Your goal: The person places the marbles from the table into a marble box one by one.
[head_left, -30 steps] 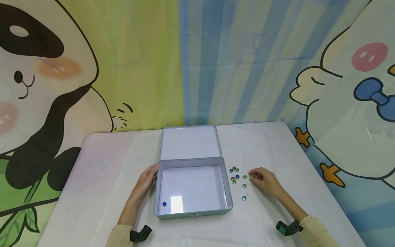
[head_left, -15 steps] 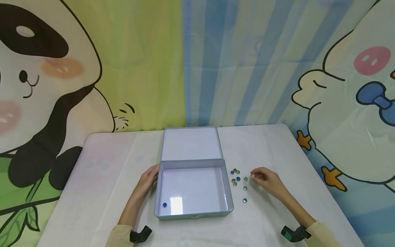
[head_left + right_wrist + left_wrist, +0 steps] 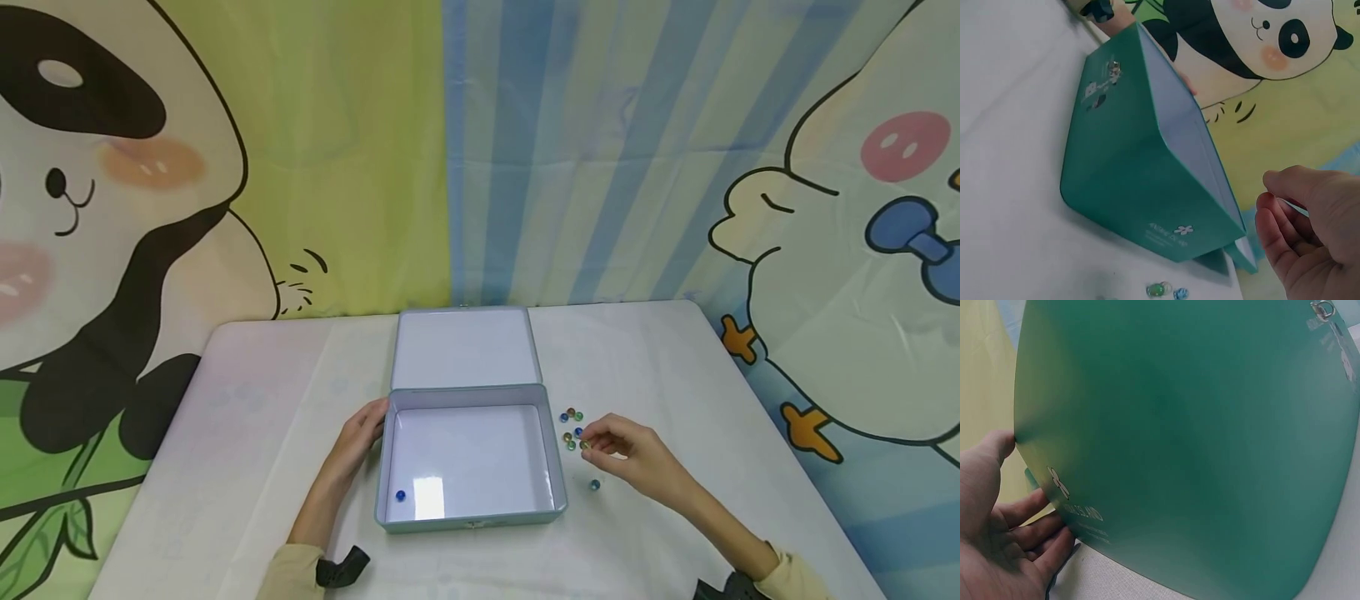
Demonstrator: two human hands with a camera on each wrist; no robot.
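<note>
A green tin box [image 3: 472, 527] with a pale inside stands with its lid [image 3: 465, 348] folded back. At its left side, my left hand [image 3: 362, 429] holds the far corner; in the left wrist view the thumb is at one edge and bent fingers [image 3: 1054, 550] at another. One blue marble [image 3: 401, 496] lies inside at the near left. My right hand [image 3: 637, 457] pinches a yellowish-green marble [image 3: 585, 445] between thumb and fingertips, just right of the box. In the right wrist view the same hand [image 3: 1310, 231] has its fingertips together, the marble hidden.
Several coloured marbles [image 3: 572, 412] lie on the white table [image 3: 300, 467] by the box's right wall. A bluish marble [image 3: 595, 484] lies nearer the front. Behind the table hangs a curtain [image 3: 352, 167] with cartoon animals.
My right hand has moved left with the pinched marble, toward the box and over the loose marbles, covering some. The left hand has stayed at the box.
</note>
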